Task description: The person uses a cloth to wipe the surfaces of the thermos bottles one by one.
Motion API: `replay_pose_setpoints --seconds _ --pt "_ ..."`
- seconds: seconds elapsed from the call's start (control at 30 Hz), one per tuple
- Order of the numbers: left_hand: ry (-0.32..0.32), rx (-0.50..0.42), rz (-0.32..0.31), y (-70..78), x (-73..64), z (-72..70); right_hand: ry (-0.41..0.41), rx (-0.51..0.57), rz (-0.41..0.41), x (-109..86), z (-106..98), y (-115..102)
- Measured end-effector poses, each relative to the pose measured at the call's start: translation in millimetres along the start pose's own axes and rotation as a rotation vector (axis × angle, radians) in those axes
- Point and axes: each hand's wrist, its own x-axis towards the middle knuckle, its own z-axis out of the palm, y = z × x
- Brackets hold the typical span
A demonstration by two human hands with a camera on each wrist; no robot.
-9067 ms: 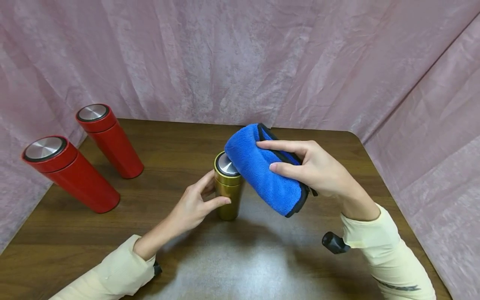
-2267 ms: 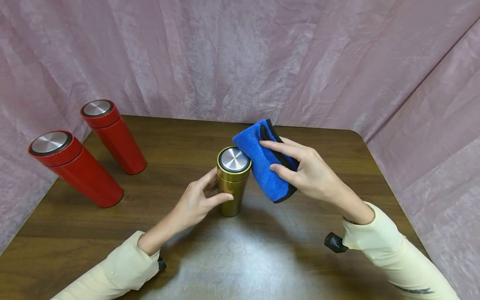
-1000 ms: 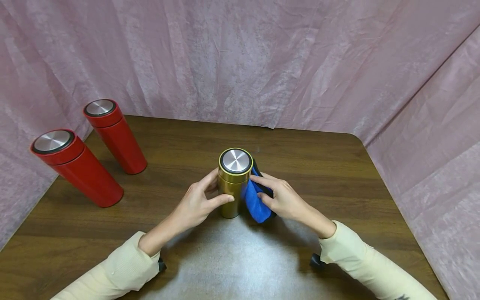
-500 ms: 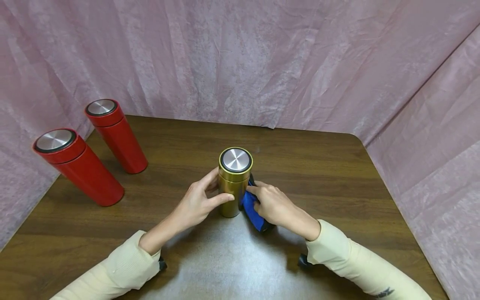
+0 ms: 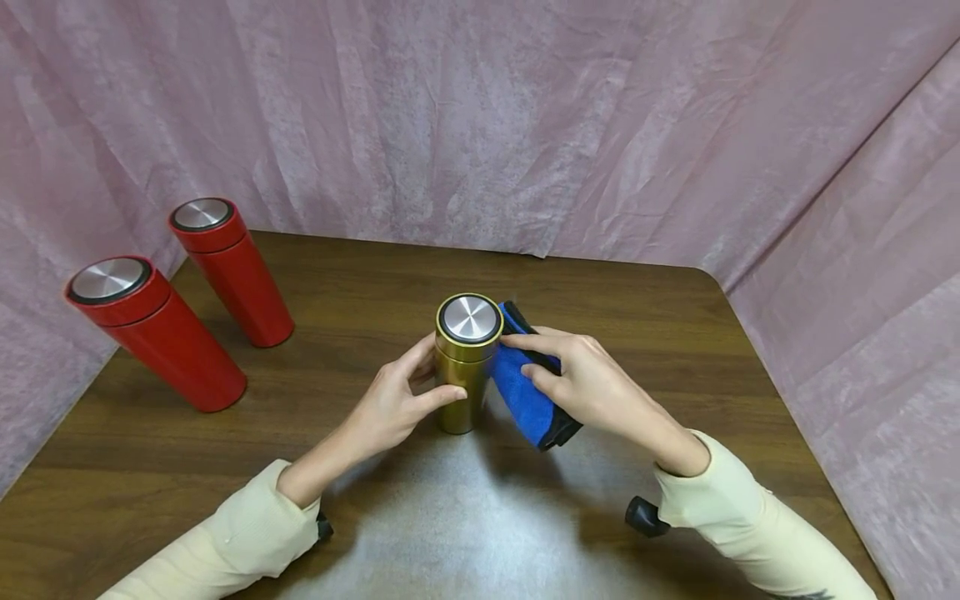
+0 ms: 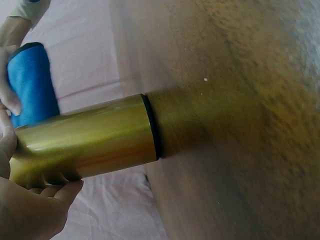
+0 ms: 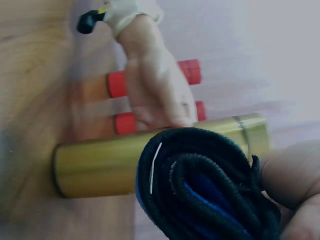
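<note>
A gold thermos (image 5: 467, 367) with a brushed steel disc in its lid stands upright on the table. My left hand (image 5: 390, 404) grips its left side, thumb in front and fingers behind. Between the thumb and fingers of my right hand (image 5: 596, 383) is a folded blue cloth (image 5: 523, 402) with black edging. Its upper end is at the thermos's right side, just below the lid, while the lower end slants away to the right. In the right wrist view the cloth (image 7: 200, 170) covers part of the thermos (image 7: 100, 165). The thermos base is against the tabletop in the left wrist view.
Two red thermoses, a nearer one (image 5: 172, 350) and a farther one (image 5: 240, 279), stand upright on the left of the wooden table (image 5: 645, 325). A pink curtain (image 5: 480, 125) hangs behind the back edge and along the right side.
The cloth moved from the lid rim down the thermos's right side to near its lower part, then back up and rightward. My left hand has kept its grip, and the thermos stays in place.
</note>
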Motion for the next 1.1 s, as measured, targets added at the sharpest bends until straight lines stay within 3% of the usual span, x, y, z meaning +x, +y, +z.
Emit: replay_pose_setpoints --seconds 0.37,0.57,0.77,1.1 --pt "0.002 -0.005 -0.004 0.0 0.4 0.2 0.071 -0.010 -0.029 -5.2 -40 -23" --pt "0.009 0.000 0.000 -0.2 0.6 0.4 0.134 0.065 -0.064 -7.9 -49 -27" --pt "0.009 -0.002 -0.002 -0.9 0.4 0.2 0.199 0.144 -0.105 -8.6 -45 -22" --pt "0.006 -0.003 -0.015 -1.0 -0.7 0.5 0.193 0.188 -0.094 -8.2 -19 1"
